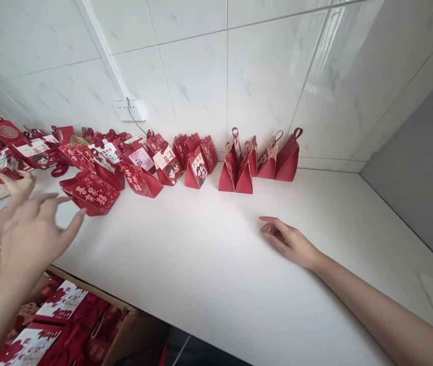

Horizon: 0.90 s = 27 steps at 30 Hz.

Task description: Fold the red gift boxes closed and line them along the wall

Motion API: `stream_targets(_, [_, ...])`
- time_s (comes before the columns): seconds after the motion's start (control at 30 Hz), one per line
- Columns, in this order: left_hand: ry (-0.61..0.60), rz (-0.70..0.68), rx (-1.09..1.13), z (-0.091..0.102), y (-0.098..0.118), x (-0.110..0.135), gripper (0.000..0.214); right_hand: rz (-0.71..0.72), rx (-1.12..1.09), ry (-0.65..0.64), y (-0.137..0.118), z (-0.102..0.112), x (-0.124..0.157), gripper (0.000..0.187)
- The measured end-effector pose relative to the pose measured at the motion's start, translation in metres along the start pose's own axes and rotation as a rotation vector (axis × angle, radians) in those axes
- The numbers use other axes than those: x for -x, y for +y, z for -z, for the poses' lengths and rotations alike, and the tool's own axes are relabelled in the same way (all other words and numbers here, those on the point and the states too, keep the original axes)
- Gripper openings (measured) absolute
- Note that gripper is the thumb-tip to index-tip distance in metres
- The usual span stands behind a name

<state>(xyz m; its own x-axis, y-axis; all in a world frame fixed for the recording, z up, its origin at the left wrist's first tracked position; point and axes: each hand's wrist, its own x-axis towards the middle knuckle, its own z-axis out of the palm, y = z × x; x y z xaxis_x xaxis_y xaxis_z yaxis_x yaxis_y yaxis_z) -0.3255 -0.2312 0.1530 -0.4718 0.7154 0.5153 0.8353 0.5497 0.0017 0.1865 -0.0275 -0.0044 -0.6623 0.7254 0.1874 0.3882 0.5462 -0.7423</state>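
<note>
My left hand point(33, 231) is raised over the table's left side, thumb and fingers apart, with nothing in it. Just beyond its fingertips a red gift box point(92, 193) with pale Chinese characters lies tilted on the white tabletop; from this angle I cannot tell whether they touch. My right hand point(290, 241) rests on the table at the right, its fingers loosely bent and empty. Farther back from it stand red triangular gift boxes point(243, 175) with ribbon loops. To their left is a box with a cartoon couple point(169, 165).
At far left, another person's hands point(20, 183) hold a small box point(6, 161). Many red boxes crowd the table's back left. A cardboard carton point(120, 330) below the front edge holds more red and white packages. A tiled wall with a power socket point(130, 110) runs behind.
</note>
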Motion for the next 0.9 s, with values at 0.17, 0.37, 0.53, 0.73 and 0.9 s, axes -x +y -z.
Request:
stream_targets(0.17, [0.013, -0.271, 0.107, -0.039, 0.081, -0.067, 0.052, 0.026, -0.014, 0.0, -0.001, 0.0, -0.002, 0.039])
stream_targets(0.37, [0.02, -0.354, 0.455, -0.108, 0.168, -0.089, 0.051, 0.042, -0.017, -0.005, -0.002, 0.001, -0.004, 0.038])
stream_targets(0.53, [0.01, -0.167, 0.667, -0.164, 0.24, -0.072, 0.079, 0.046, -0.013, 0.005, -0.002, 0.001, -0.005, 0.036])
stream_targets(0.73, [-0.191, 0.201, 0.638, -0.205, 0.272, -0.067, 0.094, 0.038, -0.02, -0.001, -0.003, 0.001, -0.006, 0.036])
stream_targets(0.9, [-0.208, 0.229, 0.639, -0.215, 0.264, -0.072, 0.07, 0.029, -0.034, 0.002, -0.001, 0.0, -0.007, 0.036])
